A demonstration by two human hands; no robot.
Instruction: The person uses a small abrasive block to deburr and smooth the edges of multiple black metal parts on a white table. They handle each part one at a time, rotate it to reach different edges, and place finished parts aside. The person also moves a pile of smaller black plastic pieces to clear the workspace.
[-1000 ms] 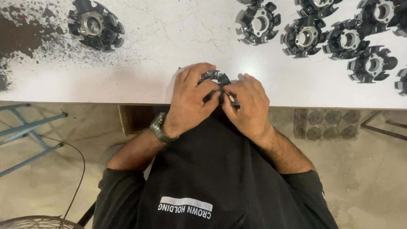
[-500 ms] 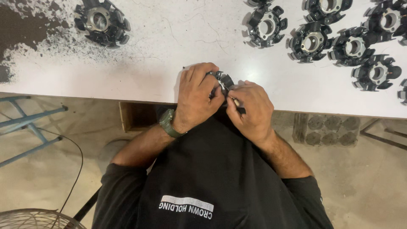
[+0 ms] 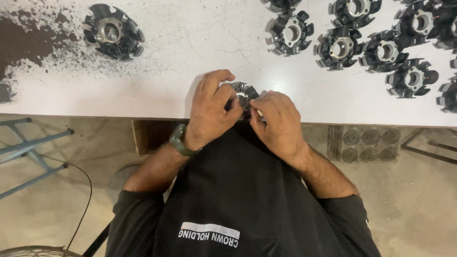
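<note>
Both hands (image 3: 247, 112) around black toothed ring (image 3: 243, 90)

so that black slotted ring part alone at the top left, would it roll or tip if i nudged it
Probably not: the lone black ring part lies flat on the white table, wider than tall, so it should slide. Its moulded arms and metal-looking centre suggest it is stiff and fairly solid. The dark grit around it might let it skid.

A white tabletop (image 3: 181, 57) ran across the top, scratched, with dark powder (image 3: 21, 40) strewn at its left end. Below lay a bare concrete floor (image 3: 57, 209), a blue metal frame (image 3: 28, 147) at left, and a thin black cable (image 3: 85, 200).
</note>
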